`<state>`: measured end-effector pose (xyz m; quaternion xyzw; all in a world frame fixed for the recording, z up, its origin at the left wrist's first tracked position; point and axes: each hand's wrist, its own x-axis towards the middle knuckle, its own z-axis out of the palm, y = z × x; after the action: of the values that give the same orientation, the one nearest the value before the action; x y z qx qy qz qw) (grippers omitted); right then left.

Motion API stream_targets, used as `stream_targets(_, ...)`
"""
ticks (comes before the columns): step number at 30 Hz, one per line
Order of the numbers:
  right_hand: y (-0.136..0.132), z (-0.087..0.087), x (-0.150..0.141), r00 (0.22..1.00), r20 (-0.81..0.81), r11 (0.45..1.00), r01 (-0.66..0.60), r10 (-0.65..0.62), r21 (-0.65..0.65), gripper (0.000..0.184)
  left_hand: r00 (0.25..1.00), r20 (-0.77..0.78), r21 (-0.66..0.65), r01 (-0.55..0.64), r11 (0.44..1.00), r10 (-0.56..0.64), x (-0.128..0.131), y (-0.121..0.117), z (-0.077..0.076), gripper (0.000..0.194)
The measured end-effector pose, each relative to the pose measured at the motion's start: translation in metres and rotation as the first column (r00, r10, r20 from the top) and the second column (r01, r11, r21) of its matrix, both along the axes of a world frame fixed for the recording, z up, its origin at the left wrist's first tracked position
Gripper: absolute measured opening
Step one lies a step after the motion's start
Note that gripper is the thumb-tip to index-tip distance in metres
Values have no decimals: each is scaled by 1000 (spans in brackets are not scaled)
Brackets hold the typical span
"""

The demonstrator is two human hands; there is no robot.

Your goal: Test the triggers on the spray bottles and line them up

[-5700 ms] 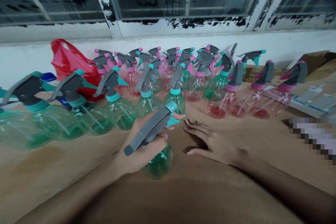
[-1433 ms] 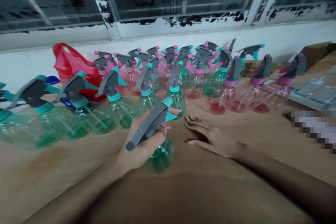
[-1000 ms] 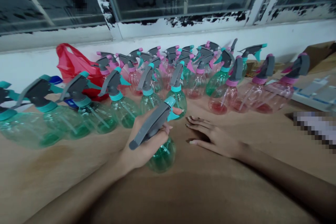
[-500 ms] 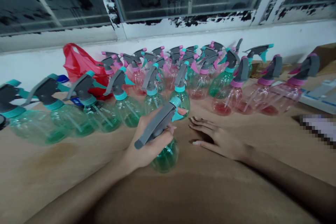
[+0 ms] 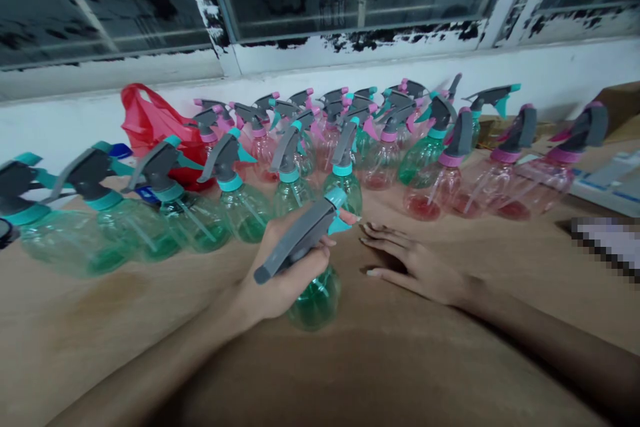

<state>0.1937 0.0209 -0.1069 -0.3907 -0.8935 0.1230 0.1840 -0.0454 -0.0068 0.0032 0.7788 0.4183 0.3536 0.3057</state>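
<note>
A clear green spray bottle with a grey and turquoise trigger head stands upright near the middle of the table. My left hand is wrapped round its neck, below the grey head, with a finger reaching toward the turquoise trigger. The bottle's collar is hidden behind my fingers. To the right, my right hand rests palm down on the wooden table, fingers stretched out and holding nothing. Just beyond my left hand stands another green spray bottle.
Several green spray bottles line the left side. Several pink ones stand at the right, with a mixed group behind. A red plastic bag sits by the wall. A blurred flat object lies on the wooden table at far right.
The head of the held spray bottle has shifted very slightly, and the turquoise trigger sits a little differently by my finger. My right hand has stayed in place.
</note>
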Motion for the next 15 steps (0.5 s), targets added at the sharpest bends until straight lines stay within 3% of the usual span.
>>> stream_targets(4,-1,2,-1,1000,13,1000,10,-10,3,56,998,-15,53,55,997,-55,-3,1,2,27)
stream_targets(9,0,0,0,1000,-1,1000,1,-1,16,54,999,-35,29,7,1000,-6,0,-2,5,14)
stream_targets(15,1,-3,1,1000,9,1000,2,-2,24,55,999,-20,18,-27,999,27,3,-1,3,22)
